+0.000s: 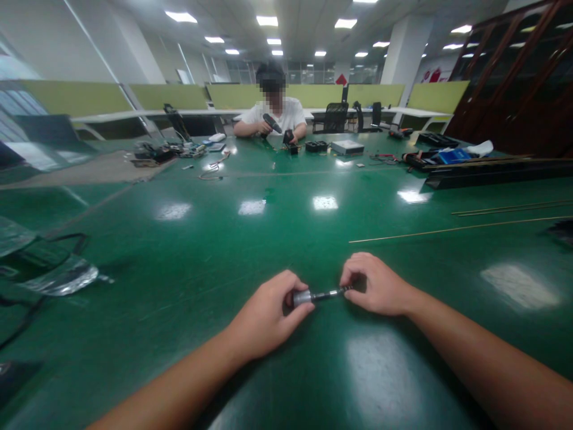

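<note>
While held crosswise, tool: between both hands, low over green tabletop.
Left hand: closed round silver barrel.
Right hand: curled at dark tip, nearest that end; firm pinch unconfirmed.

At 12 o'clock a person sits across the green table, holding a drill and a black part. Electronics and a cable lie toward 10, a clear bag at 9. A chair stands at 1, a grey box lies at 2, a dark trough and thin rods toward 3.
</note>
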### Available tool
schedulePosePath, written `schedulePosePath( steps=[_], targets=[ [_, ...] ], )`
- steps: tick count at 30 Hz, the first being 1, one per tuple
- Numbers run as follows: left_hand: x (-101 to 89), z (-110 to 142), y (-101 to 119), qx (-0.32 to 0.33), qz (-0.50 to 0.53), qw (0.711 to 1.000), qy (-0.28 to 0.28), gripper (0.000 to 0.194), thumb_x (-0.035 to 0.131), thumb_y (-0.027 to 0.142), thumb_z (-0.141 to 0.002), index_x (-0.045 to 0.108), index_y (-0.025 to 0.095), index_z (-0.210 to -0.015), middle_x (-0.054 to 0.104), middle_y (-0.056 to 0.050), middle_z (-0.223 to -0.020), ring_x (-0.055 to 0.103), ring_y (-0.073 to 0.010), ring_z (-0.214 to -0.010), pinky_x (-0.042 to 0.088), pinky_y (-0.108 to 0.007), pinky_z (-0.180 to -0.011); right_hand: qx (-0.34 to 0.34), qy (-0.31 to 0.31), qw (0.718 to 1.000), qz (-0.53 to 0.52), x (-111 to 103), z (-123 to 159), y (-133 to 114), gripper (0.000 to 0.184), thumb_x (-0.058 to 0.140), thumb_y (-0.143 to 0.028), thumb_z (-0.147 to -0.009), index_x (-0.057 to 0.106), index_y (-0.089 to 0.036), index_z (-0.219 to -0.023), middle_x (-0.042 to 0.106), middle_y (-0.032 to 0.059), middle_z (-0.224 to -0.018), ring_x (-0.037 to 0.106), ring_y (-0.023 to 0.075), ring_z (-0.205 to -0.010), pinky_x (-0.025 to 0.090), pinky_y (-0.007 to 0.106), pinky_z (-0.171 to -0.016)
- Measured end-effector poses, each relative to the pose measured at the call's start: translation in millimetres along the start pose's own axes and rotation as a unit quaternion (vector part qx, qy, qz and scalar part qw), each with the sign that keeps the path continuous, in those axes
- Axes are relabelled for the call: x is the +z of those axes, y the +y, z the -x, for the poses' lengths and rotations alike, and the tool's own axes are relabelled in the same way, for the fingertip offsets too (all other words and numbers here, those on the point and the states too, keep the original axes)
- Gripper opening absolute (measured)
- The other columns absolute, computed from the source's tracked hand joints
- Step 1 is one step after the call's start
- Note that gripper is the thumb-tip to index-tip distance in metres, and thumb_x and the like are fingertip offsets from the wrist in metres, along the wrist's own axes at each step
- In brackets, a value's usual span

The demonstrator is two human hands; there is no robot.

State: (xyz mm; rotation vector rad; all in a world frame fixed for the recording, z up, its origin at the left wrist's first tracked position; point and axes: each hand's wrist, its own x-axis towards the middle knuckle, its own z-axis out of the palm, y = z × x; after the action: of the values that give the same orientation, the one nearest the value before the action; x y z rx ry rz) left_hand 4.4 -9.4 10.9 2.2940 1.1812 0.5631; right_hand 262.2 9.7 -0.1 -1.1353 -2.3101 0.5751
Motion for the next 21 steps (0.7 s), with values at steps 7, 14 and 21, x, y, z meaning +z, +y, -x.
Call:
schedulePosePath(
  steps=[7,14,21],
  targets=[
    [1.2,-1,0,-0.001,0.000,1.000,-0.004,0.014,0.061,0.031,-0.089,0.060,0.018,-0.094,0.058,-0.002,-0.083,0.055,-0.0164,-0.072,0.042,-0.028,-0.066,-0.013,0.004,1.000,-0.023,9,-4,-9,0.010,0.070,-0.011,-0.070,0.066,-0.019,-0.074,0.067,-0.0015,-0.073,0.060,0.0162,-0.074,0.039,0.036,-0.085],
    [3.6,-2,-2,0.038,0.015,0.999,-0.007,0.012,0.065,0.025,-0.086,0.060,0.018,-0.096,0.057,-0.002,-0.086,0.054,-0.0162,-0.076,0.042,-0.028,-0.068,-0.030,0.017,0.998,-0.049,30,-4,-27,0.006,0.071,-0.020,-0.081,0.071,-0.021,-0.087,0.070,0.0011,-0.082,0.059,0.0171,-0.081,0.040,0.034,-0.082],
    [2.5,-4,-3,0.047,0.028,0.998,-0.003,0.013,0.064,0.028,-0.089,0.062,0.018,-0.097,0.059,-0.002,-0.089,0.056,-0.0162,-0.079,0.043,-0.028,-0.072,-0.032,0.023,0.998,-0.040,31,-3,-23,0.010,0.072,-0.018,-0.080,0.071,-0.021,-0.089,0.070,0.0011,-0.083,0.059,0.0175,-0.083,0.040,0.034,-0.083]
  ],
)
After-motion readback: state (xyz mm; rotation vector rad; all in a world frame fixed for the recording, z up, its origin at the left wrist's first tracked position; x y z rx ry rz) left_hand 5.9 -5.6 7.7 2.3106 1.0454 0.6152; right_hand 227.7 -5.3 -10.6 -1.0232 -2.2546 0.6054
